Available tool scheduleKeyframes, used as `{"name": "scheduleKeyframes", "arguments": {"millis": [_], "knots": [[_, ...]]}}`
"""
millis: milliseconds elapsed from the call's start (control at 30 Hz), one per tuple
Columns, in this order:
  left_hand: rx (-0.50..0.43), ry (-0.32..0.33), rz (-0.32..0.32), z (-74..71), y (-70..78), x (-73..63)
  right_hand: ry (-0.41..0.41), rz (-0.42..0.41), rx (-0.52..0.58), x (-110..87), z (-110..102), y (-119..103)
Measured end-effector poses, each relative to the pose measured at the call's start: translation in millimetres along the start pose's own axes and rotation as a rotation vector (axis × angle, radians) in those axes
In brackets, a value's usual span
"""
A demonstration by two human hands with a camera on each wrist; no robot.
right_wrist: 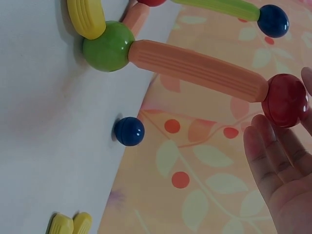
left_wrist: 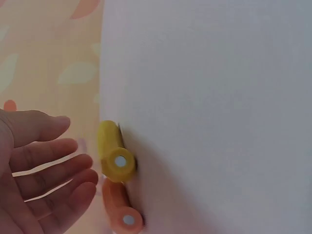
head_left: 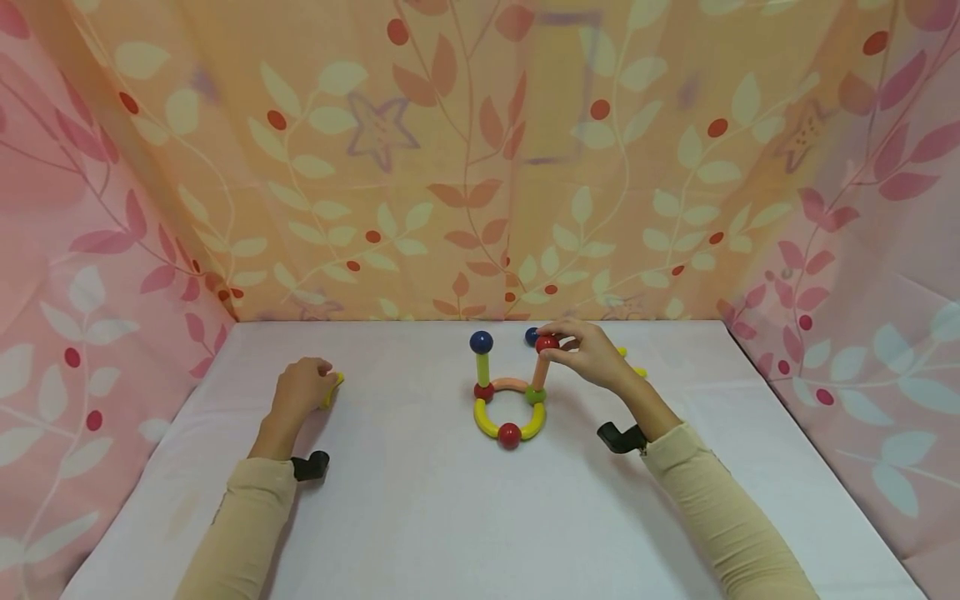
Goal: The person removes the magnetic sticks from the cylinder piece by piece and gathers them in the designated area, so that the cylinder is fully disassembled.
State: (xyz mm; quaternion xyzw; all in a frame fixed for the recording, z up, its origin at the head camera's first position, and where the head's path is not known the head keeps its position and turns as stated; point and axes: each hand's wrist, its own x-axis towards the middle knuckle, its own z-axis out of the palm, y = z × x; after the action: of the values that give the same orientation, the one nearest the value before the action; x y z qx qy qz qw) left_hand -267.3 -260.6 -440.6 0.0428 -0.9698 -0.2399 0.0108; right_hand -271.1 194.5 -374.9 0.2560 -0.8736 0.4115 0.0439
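With fingertips and thumb, my right hand [head_left: 592, 357] pinches a red ball [right_wrist: 285, 101] at the top of an upright orange stick [right_wrist: 200, 70]. That stick rises from a green ball [right_wrist: 108, 46] in a ring of curved pieces and balls. Opposite it stands a green stick [head_left: 483, 371], topped by a dark blue ball [head_left: 482, 342]. A red ball [head_left: 509, 435] joins the ring's yellow curved pieces at the front. Over on the left, my left hand [head_left: 302, 387] is beside a yellow curved piece [left_wrist: 109, 139] and an orange curved piece [left_wrist: 117, 202], its fingers relaxed and holding nothing.
A loose blue ball [right_wrist: 129, 131] lies behind the ring, partly hidden by my right hand in the head view. Yellow pieces [right_wrist: 62, 224] lie to the right of it. Patterned cloth [head_left: 480, 167] encloses the white table [head_left: 420, 517] at the back and sides.
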Motion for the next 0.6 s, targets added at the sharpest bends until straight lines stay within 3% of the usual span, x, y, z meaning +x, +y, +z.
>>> {"name": "scheduleKeyframes", "arguments": {"millis": [200,600], "knots": [[-0.023,0.08,0.068,0.0,9.8,-2.3,0.008,0.003,0.006,0.5,-3.0,-0.8],[-0.25,0.095,0.161,15.7,52.2,-9.6,0.033,-0.016,-0.035,9.8,-16.9,-15.8]]}}
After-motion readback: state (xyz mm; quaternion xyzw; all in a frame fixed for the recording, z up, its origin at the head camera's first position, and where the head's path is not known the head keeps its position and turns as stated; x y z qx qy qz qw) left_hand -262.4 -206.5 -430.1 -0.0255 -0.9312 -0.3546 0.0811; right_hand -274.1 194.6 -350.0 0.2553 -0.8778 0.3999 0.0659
